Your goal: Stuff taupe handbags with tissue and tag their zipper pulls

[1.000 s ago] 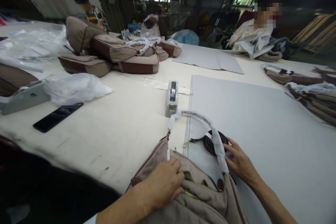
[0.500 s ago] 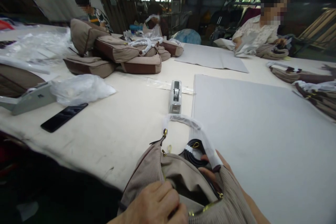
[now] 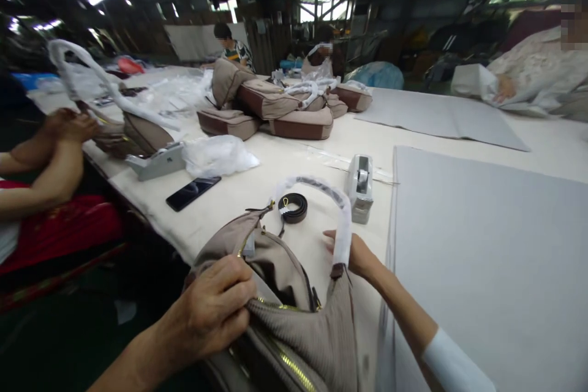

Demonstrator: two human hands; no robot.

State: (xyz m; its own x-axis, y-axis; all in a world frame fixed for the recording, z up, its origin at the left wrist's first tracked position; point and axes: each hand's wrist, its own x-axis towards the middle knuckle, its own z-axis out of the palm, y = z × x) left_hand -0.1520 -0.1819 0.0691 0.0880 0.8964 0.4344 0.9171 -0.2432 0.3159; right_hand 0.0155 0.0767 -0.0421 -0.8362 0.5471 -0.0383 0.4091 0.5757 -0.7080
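Note:
My left hand [image 3: 215,300] is closed on the zippered top edge of a taupe corduroy handbag [image 3: 312,324], whose mouth gapes and shows a plain lining. The bag's handle [image 3: 343,220], wrapped in white film, arches up on its far side. My right hand [image 3: 357,252] is behind that handle, partly hidden by it, with its visible fingers stretched out and nothing in them. A dark coiled strap [image 3: 301,213] with a gold clasp and a white wrap lies on the table just past the bag.
A tape dispenser [image 3: 361,190] stands beyond the handle, left of large grey sheets [image 3: 482,245]. A phone [image 3: 193,193], crumpled plastic [image 3: 220,156] and a grey dispenser [image 3: 156,162] lie to the left. Stacked bags [image 3: 298,122] sit farther back. At left, a co-worker's hands [image 3: 73,125] hold another bag.
The view has swung left. My right hand has let go of the coiled strap and drawn away to the right; the strap lies on the table. My left hand still grips the bag edge.

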